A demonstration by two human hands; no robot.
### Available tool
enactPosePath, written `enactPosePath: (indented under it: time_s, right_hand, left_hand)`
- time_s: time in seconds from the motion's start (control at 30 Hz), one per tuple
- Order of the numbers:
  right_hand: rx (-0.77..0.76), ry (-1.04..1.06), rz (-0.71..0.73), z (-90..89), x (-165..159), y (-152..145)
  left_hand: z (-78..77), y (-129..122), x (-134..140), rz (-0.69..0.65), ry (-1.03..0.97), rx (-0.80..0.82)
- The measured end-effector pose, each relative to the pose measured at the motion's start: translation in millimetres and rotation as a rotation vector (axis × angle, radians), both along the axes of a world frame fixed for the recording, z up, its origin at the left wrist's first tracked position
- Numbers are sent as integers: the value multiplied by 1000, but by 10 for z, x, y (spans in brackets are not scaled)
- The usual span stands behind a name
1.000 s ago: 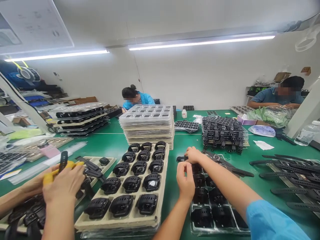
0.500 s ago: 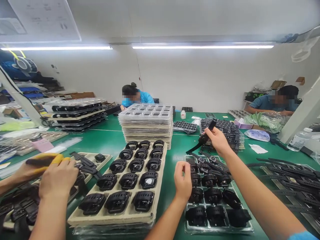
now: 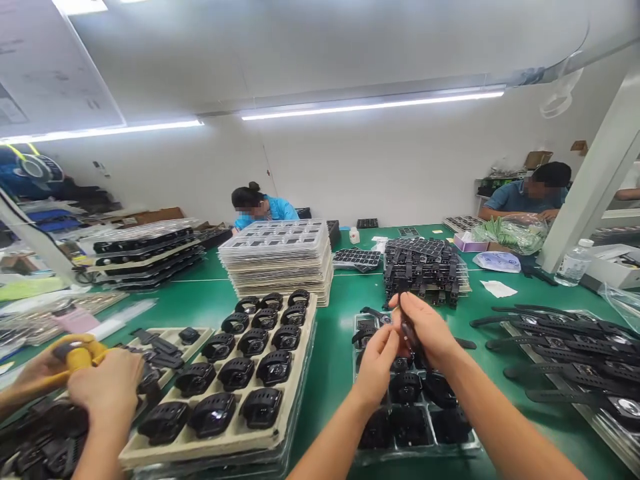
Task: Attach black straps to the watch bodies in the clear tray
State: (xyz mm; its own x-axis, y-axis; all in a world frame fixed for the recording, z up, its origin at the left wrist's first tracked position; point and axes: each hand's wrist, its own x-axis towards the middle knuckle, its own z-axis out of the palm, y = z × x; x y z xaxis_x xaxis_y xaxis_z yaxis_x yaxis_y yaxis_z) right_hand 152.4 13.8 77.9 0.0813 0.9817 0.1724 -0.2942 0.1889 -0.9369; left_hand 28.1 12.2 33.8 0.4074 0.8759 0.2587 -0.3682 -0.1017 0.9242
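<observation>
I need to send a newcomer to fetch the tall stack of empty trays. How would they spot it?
On the green table, look past the beige pulp tray of black watches toward the far wall. The tall stack of clear and beige trays stands behind it; unlike neighbouring stacks, its top pockets look empty.

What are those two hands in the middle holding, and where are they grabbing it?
The right hand grips a black watch around its middle; the left hand pinches its lower part. The exact spot is hidden by fingers.
</observation>
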Motion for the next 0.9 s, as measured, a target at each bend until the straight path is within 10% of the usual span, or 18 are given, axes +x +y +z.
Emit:
enactPosePath:
  time_s: [0.2, 0.4, 0.57, 0.73, 0.9]
  right_hand:
    - [-76, -153, -12, -78, -37, -34]
    - [-36, -218, -261, -328, 150, -494]
    - [-283, -183, 502, -853, -68, -878]
    - [-267, 293, 23, -680, -175, -650]
    - [-188, 63, -65, -513, -62, -377]
  left_hand:
    - [-39, -91, 62, -193, -226, -374]
    - [79, 20, -8, -9, -269, -314]
    - [189, 93, -46, 72, -303, -265]
    - [194, -58, -111, -50, -301, -297]
    - [129, -67, -189, 7, -129, -250]
